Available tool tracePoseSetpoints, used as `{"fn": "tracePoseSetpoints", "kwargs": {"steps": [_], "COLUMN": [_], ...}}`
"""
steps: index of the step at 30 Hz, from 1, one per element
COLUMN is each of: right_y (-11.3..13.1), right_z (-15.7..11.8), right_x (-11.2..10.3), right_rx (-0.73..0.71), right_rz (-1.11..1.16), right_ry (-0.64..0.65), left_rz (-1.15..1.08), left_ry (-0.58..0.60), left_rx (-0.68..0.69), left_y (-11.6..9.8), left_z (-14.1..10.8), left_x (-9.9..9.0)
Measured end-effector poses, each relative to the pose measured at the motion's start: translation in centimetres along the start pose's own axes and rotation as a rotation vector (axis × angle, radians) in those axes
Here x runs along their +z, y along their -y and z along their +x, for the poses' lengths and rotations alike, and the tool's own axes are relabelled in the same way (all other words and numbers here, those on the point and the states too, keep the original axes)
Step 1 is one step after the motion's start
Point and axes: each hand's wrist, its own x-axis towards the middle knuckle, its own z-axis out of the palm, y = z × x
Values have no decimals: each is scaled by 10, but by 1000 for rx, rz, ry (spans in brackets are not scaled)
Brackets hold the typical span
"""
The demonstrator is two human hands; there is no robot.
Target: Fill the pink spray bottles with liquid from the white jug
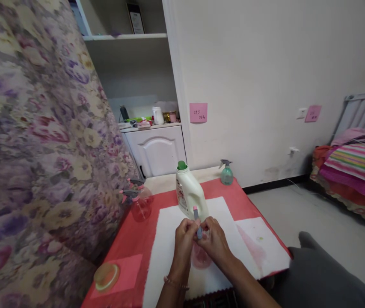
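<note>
At the near middle of the table, both my hands are at the top of a clear pink spray bottle [201, 258] that stands on a white cloth [166, 239]. My left hand [185, 233] pinches the grey spray head [197, 218] with its pink nozzle from the left. From the right, my right hand [213, 235] closes around the bottle's neck, just under the head. The fingers partly hide the join of head and neck. Right behind the hands stands a large cream detergent bottle [191, 188] with a green spout [182, 165].
Pink spray bottles [141, 208] stand at the table's left, a green spray bottle [227, 174] at the back right. A round lid-like object [106, 276] lies on pink paper at the front left. A stained white cloth [262, 244] covers the right side. A floral curtain [50, 149] hangs left.
</note>
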Motion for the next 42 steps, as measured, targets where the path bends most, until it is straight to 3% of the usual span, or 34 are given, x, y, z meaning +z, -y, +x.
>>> {"fn": "tracePoseSetpoints", "kwargs": {"steps": [3,10,18,24,31,37,42], "right_y": [1,0,-1,-1,-1,0,0], "right_z": [-4,-3,-5,-4,-3,-5,-5], "right_x": [-1,-13,1,-5,4,-4,1], "right_rx": [0,-106,18,-55,39,-61,-6], "right_rz": [40,209,210,300,268,337,318], "right_ry": [5,155,-29,93,-48,109,24], "left_rz": [-6,-10,4,16,18,7,-3], "left_ry": [-9,-44,-63,-66,-49,-65,-65], "left_rx": [8,43,37,34,31,37,40], "left_y": [1,7,11,13,14,12,11], "left_z": [-1,0,-3,-2,-3,-4,-4], "left_x": [-1,-1,0,-1,-1,-1,-1]}}
